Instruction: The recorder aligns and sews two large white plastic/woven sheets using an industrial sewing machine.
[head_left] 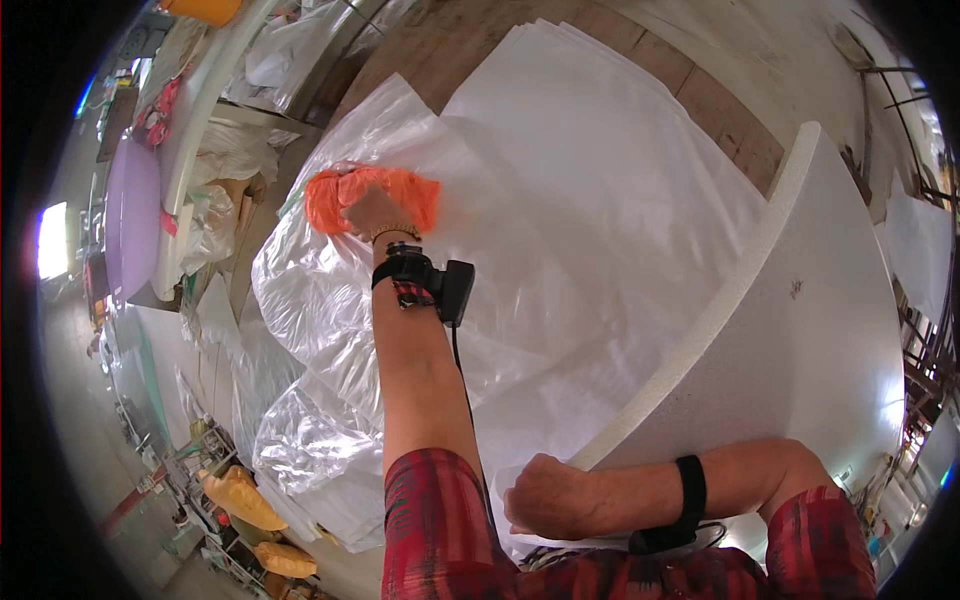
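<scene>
An orange wad (425, 203) lies on the film (315, 275) toward the upper left of the spread, its middle covered by a person's left hand (375, 208); the fingers are curled into it and hold it, though their tips are lost in the folds and the wad's material is hard to make out. A bracelet (398, 230) and a black device (455, 290) sit at the left wrist, the device's cable slipping out of sight along the arm. Glare on the crinkled film blurs where it ends and the white sheets (600, 180) begin. Nearer the body, the right hand (550, 497) is balled in a fist beside a thick white board (790, 290); whether it grips anything cannot be told. The board hides part of the sheets and the wooden surface (725, 120). At left, a lilac object (135, 215) and yellow bags (245, 497) warp toward the dark rim.
</scene>
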